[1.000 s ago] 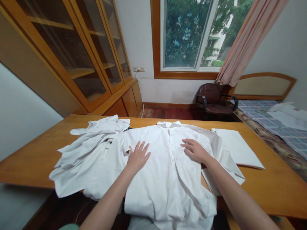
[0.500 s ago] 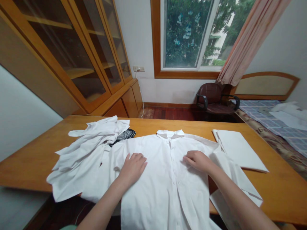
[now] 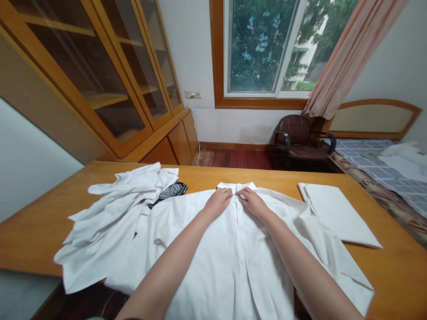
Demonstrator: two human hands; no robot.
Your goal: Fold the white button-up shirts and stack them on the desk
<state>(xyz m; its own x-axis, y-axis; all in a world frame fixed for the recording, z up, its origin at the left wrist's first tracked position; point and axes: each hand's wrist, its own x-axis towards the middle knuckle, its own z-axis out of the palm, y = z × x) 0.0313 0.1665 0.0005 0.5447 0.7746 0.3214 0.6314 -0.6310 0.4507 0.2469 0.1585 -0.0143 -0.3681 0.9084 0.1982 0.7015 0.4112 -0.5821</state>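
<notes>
White shirt, front up, collar right at the fingers

Side by side, a person's left hand and right hand touch a white shirt just below its collar on a wooden table, garments heaped left, folded white cloth far right.

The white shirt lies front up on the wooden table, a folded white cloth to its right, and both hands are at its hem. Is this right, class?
No: in the head view, the left hand and right hand are at the collar, not the hem. The rest about the white shirt, wooden table and folded white cloth stands.
</notes>
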